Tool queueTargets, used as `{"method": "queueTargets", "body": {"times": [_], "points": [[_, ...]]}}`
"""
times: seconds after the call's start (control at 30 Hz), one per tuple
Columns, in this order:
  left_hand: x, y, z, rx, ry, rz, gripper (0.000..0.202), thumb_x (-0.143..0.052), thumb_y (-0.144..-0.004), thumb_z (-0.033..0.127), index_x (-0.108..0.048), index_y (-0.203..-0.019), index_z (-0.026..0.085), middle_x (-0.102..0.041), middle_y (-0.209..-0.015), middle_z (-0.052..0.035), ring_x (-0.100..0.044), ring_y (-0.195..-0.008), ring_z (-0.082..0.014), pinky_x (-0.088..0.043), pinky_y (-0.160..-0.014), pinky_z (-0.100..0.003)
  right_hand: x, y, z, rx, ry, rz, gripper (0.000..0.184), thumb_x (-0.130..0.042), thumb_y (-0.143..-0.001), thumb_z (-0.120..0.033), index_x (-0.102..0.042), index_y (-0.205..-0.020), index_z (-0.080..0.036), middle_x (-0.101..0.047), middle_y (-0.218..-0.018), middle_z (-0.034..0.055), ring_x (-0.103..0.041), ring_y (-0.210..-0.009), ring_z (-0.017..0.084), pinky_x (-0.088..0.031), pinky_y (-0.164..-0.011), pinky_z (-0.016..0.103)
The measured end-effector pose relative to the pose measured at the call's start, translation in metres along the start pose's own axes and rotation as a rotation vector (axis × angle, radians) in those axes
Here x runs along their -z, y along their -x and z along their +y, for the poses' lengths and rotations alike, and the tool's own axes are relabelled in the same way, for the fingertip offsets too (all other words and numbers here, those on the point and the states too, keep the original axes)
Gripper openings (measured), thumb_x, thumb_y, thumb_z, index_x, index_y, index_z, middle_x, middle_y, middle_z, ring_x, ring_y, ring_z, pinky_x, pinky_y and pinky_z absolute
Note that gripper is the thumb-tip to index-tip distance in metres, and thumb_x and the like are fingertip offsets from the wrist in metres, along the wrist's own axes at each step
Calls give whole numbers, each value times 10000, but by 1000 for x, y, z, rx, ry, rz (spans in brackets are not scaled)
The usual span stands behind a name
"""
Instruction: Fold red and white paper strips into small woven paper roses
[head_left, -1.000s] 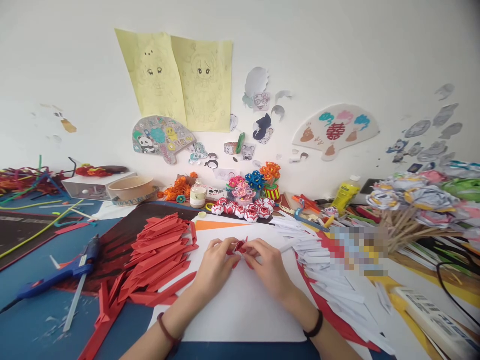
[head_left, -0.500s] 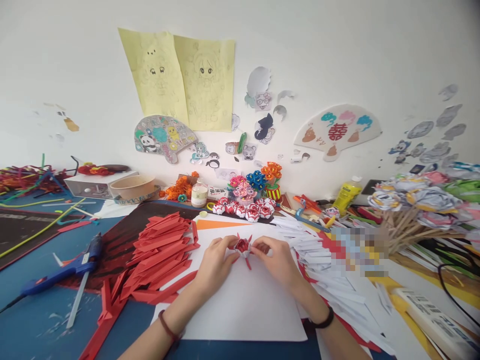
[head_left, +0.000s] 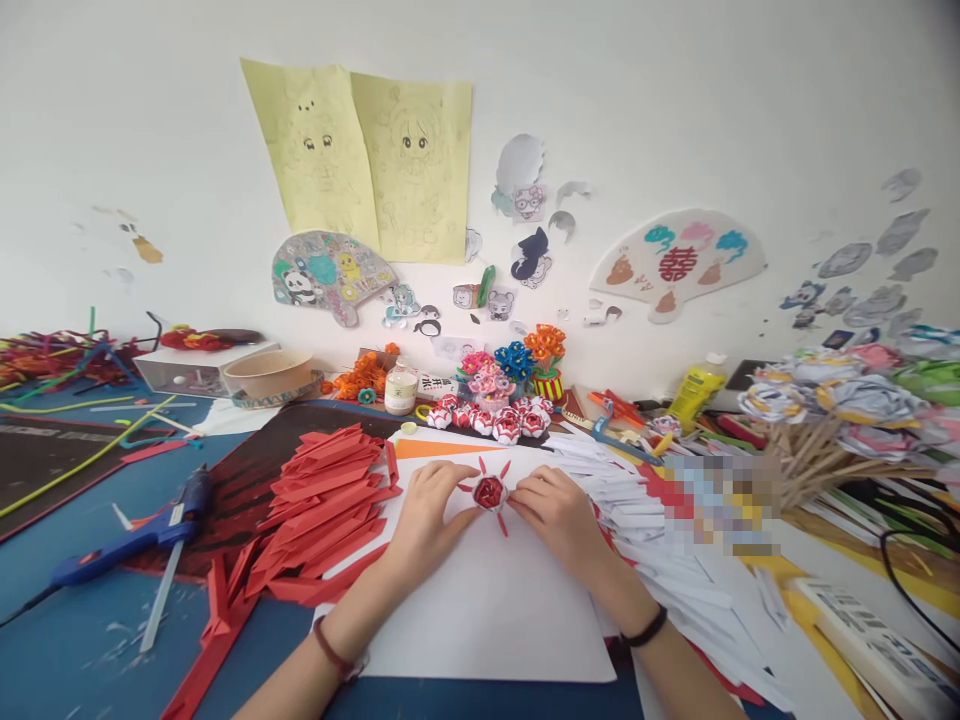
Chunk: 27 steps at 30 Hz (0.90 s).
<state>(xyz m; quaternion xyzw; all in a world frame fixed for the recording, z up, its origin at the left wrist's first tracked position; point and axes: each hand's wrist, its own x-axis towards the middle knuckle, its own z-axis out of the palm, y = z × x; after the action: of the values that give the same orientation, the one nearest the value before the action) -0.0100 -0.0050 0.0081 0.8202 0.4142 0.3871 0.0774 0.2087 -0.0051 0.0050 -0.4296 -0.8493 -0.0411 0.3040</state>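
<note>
A small red and white folded-paper flower (head_left: 490,491) faces up above the white sheet (head_left: 487,610), its narrow red points spreading outward. My right hand (head_left: 556,510) pinches it at its right edge, thumb and forefinger together. On the other side, my left hand (head_left: 431,510) curves around the flower with thumb and forefinger apart; a red point shows in the gap between them. The left thumb tip is at the flower's lower left edge, and I cannot tell whether it presses on it.
Red folded paper strips (head_left: 322,510) are piled left of the sheet, white strips (head_left: 660,560) to the right. A blue glue gun (head_left: 142,540) lies far left. Finished red and white flowers (head_left: 507,424) stand behind, near a jar (head_left: 401,390) and a yellow bottle (head_left: 696,392).
The flower has turned so its red centre shows more fully. My left thumb and forefinger have spread apart at its left side. My right hand stays at its right edge.
</note>
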Motion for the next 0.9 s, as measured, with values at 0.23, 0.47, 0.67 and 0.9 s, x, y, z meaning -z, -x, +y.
{"method": "queueTargets", "body": {"times": [0.23,0.47,0.67,0.9], "points": [[3,4,2,-99,-261,29,217,-607,-869,386,-621,-1031,243,-650,-1017,-50,-536,-941,-234,-350,-813,-364,-5,3,7,33,-2,93,301,-434,-983,-217,-695,-835,-199,-685,-824,56,-556,-827,201,-435,-731,335],[-3,8,10,-68,-210,85,132,-560,-907,310,-620,-982,220,-641,-891,-37,-522,-863,-207,-337,-759,-341,-4,1,-1,2,-64,43,129,-545,-932,-232,-664,-967,-197,-678,-970,65,-567,-900,220,-448,-786,358],[-6,9,10,-33,-182,49,125,-605,-875,326,-611,-939,218,-627,-865,-31,-513,-843,-211,-333,-744,-344,0,-3,-10,-131,-245,-28,351,-763,-759,-323,-618,-1057,-208,-652,-1039,54,-576,-948,236,-465,-818,365],[-6,7,5,60,-135,-32,329,-728,-773,330,-565,-1040,231,-618,-975,-31,-519,-890,-231,-353,-741,-345,0,-3,-12,-118,-226,-17,320,-746,-773,-225,-620,-1067,-217,-653,-1049,54,-567,-992,257,-470,-839,393]]}}
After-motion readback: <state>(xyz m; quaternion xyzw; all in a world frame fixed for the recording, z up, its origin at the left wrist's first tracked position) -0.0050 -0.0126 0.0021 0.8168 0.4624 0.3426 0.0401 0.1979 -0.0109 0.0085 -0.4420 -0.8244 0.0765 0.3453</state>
